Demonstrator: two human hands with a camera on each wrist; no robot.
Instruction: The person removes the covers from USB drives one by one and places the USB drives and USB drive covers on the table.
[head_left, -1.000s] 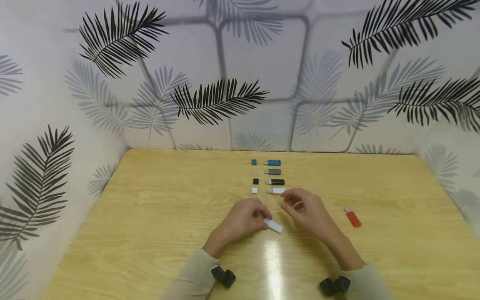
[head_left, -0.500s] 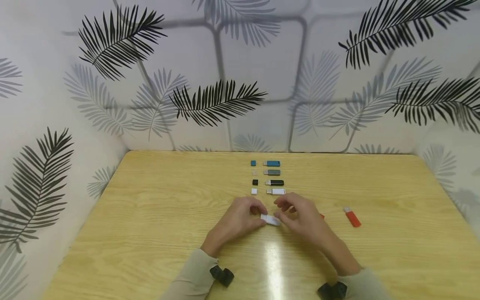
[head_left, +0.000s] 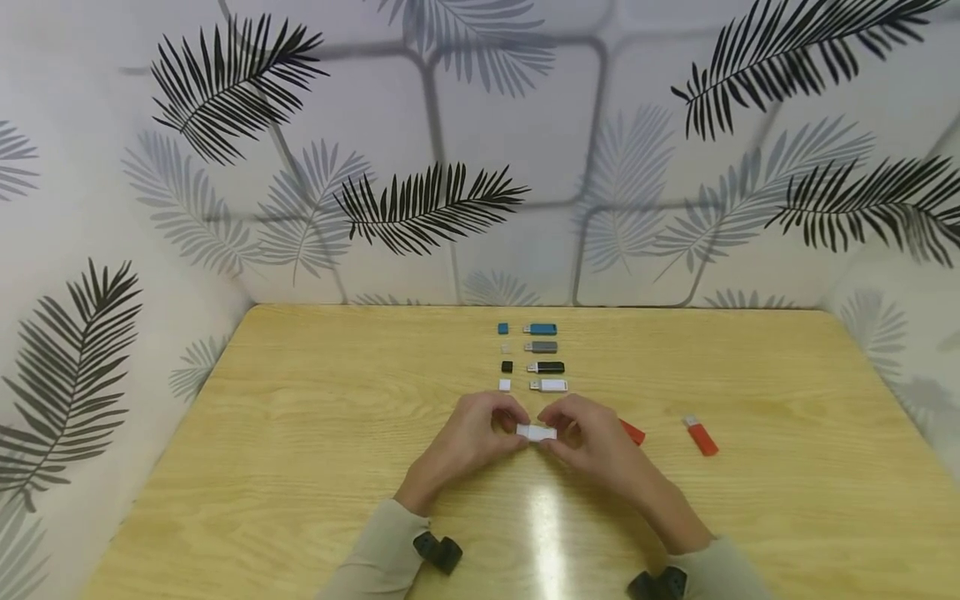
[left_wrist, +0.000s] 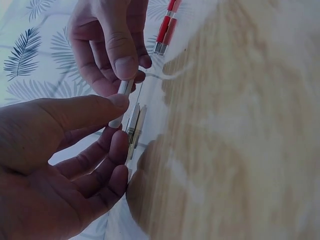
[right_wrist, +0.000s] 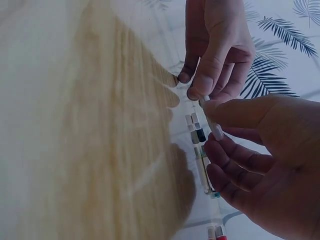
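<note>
A white USB stick (head_left: 537,433) is held just above the table between both hands. My left hand (head_left: 471,437) pinches its left end between thumb and forefinger. My right hand (head_left: 603,442) pinches the right end; in the right wrist view the thumb covers much of the white stick (right_wrist: 215,129). Whether a cap sits on its left end is hard to tell under the fingers. Beyond the hands lies an uncapped white USB stick (head_left: 553,386), with a small white cap (head_left: 505,385) to its left.
Behind it, black (head_left: 550,367), grey (head_left: 543,347) and blue (head_left: 543,329) USB sticks form a column, caps to their left. A red USB stick (head_left: 701,437) lies at right. Another red piece (head_left: 633,431) is partly hidden by my right hand. A patterned wall (head_left: 480,250) borders the table.
My right hand has moved left and down from beside the far white stick and now pinches the held one's right end. The held stick has turned level and shifted slightly left.
</note>
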